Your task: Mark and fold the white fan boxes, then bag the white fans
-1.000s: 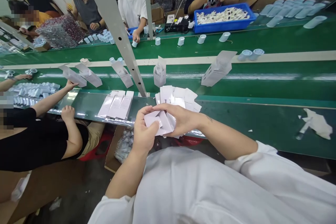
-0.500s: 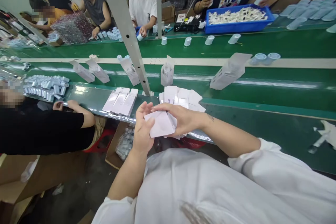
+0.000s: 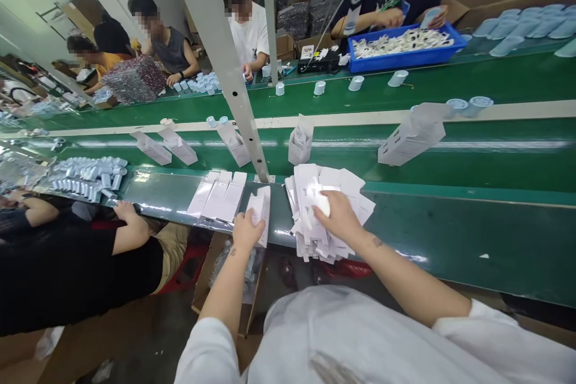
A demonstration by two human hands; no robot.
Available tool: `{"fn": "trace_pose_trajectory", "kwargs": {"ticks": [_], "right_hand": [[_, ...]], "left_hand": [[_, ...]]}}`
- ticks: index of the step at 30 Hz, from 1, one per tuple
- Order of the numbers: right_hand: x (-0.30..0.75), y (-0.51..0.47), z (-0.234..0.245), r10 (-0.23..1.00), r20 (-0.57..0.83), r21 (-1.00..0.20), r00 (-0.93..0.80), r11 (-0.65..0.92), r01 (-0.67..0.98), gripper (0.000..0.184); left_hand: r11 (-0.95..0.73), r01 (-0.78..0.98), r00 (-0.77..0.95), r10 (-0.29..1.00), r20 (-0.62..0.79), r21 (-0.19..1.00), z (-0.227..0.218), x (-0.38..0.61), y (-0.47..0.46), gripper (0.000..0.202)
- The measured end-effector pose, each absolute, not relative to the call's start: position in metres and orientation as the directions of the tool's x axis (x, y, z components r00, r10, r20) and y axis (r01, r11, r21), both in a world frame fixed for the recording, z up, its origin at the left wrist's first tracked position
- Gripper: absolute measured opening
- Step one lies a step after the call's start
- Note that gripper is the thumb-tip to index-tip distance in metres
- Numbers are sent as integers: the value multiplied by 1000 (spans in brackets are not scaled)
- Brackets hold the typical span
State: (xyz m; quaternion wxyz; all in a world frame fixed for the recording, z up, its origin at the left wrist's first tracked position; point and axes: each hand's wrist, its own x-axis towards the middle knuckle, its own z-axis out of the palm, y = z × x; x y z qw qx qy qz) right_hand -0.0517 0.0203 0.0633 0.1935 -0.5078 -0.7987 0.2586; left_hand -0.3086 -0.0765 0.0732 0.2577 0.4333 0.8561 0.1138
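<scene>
My left hand [image 3: 246, 230] is closed round a narrow white carton [image 3: 263, 199] that rests on the near ledge. To its left, several white cartons [image 3: 220, 197] lie side by side. My right hand [image 3: 341, 220] is over a pile of flattened white cartons [image 3: 351, 187]. Its thumb and fingers are closed on a bright white piece [image 3: 320, 199] at the top of the pile; the fingers partly hide it, and its kind is unclear.
A metal post [image 3: 245, 114] rises between me and the green conveyor [image 3: 342, 162]. Open-topped white cartons [image 3: 300, 141] stand there, with pale blue cups [image 3: 480, 105] beyond. Opposite, a person handles items over a blue tray [image 3: 405, 59]. Another person's sleeve [image 3: 67, 246] is at left.
Both hands have separated. My left hand has lowered the carton onto the ledge, and my right hand has let go of it and moved right to the pile.
</scene>
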Motion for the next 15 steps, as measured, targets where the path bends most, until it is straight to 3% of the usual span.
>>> {"fn": "trace_pose_trajectory", "kwargs": {"ticks": [1,3,6,10,15], "right_hand": [[-43,29,54,967,-64,-556,-246,170,814,62],[-30,40,39,962,-268,-415,-49,-70,907,76],[-20,43,30,889,-457,-310,20,-180,934,73],[-23,37,29,880,-475,-326,29,-207,922,61],[-26,40,30,875,-471,-369,113,-312,875,64]], "left_hand": [[555,767,-473,829,-299,323,64,-312,-67,61],[477,856,-434,872,-226,197,48,-318,-55,59],[399,903,-386,916,-106,161,32,-333,-60,55],[365,895,-392,918,61,256,18,-364,-79,52],[500,810,-554,824,117,306,12,-389,-72,49]]}}
